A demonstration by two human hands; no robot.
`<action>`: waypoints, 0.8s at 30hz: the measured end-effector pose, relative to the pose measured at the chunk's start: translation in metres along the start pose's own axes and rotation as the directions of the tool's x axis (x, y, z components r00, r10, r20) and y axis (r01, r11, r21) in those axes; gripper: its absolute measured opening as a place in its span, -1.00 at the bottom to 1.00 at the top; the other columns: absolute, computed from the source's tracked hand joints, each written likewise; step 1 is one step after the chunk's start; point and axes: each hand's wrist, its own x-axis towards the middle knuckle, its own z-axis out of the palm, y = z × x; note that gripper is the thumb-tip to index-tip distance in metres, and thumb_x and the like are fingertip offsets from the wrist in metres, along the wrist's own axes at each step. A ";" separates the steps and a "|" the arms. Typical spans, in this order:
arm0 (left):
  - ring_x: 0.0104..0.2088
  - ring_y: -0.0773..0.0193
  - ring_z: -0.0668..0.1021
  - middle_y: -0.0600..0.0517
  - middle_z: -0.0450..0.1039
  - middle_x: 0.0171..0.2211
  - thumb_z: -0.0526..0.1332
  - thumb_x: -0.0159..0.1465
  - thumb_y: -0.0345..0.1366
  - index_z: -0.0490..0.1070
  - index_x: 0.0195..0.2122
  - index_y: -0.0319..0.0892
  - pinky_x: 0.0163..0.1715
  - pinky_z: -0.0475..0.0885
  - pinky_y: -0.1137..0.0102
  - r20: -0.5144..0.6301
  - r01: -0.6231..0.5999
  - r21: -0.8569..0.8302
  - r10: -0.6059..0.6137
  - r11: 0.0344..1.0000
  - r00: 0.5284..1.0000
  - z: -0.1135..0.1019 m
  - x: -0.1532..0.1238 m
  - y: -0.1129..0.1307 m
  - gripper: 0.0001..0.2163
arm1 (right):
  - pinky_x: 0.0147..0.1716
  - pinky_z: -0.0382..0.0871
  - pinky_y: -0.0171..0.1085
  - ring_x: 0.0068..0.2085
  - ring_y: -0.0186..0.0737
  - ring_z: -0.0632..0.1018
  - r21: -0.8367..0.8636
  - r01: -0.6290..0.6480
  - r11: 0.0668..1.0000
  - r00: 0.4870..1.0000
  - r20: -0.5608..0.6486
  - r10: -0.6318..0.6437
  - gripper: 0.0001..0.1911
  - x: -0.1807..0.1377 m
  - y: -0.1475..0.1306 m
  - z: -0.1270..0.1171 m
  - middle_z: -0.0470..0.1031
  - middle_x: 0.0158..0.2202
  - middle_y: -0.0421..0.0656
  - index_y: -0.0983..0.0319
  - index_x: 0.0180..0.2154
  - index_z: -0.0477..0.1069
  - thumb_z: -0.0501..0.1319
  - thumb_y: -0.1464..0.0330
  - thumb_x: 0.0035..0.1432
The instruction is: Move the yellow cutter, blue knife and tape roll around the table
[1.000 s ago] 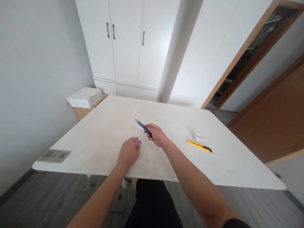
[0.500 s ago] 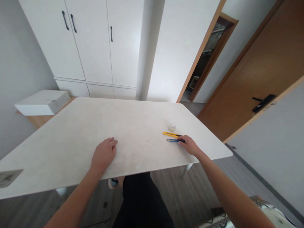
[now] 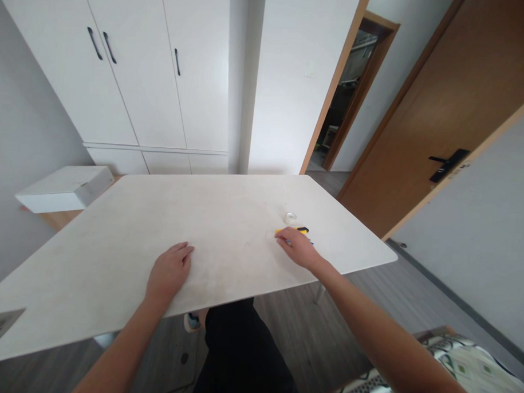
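On the white table [image 3: 227,218], my left hand [image 3: 170,272] rests loosely, palm down and open, with nothing in it. My right hand [image 3: 298,248] reaches over the right part of the table, thumb and fingers closed together. Whatever is between those fingertips, if anything, is hidden. Just beyond the hand lies a yellow utility knife [image 3: 302,229] with a black end, partly covered by the fingers. A blue and dark pen-like tool [image 3: 312,242] shows only its end past the hand. A small roll of clear tape [image 3: 290,217] sits behind the knife.
A white box [image 3: 64,187] stands at the far left beyond the table. A printed label [image 3: 2,325] is at the near left corner. White cupboards [image 3: 141,72] and a brown door [image 3: 419,127] are behind; a patterned cloth [image 3: 474,376] is at lower right.
My right hand has moved left along the pen-like tool and now covers most of it and part of the utility knife. My left hand stays on the table. The view has shifted slightly.
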 end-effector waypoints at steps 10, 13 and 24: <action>0.07 0.11 0.56 -0.11 0.54 0.06 -0.04 0.32 -0.20 0.57 -0.07 -0.17 0.17 0.40 0.21 0.008 0.004 0.004 -0.004 1.000 1.000 0.004 -0.001 -0.006 -0.59 | 0.32 -0.02 0.06 0.37 0.02 0.19 -0.049 0.282 0.958 0.940 0.212 -0.266 -0.33 0.031 -0.069 0.097 0.20 0.36 0.07 0.21 0.28 0.26 0.11 -0.04 0.30; 0.09 0.10 0.54 -0.11 0.54 0.06 -0.04 0.33 -0.18 0.57 -0.07 -0.17 0.19 0.38 0.21 0.011 0.004 0.002 -0.004 1.000 1.000 0.005 -0.001 -0.007 -0.59 | 0.33 -0.05 0.03 0.37 -0.02 0.17 -0.062 0.277 0.959 0.941 0.219 -0.258 -0.33 0.028 -0.066 0.100 0.19 0.37 0.04 0.19 0.30 0.22 0.05 -0.05 0.33; 0.07 0.09 0.55 -0.09 0.53 0.07 -0.03 0.32 -0.16 0.58 -0.05 -0.18 0.17 0.40 0.21 0.022 0.033 -0.009 -0.033 0.999 0.999 0.006 -0.002 -0.009 -0.58 | 0.34 -0.05 0.01 0.38 -0.04 0.17 -0.057 0.282 0.958 0.944 0.197 -0.266 -0.31 0.028 -0.061 0.106 0.19 0.37 0.02 0.20 0.30 0.24 0.02 -0.07 0.33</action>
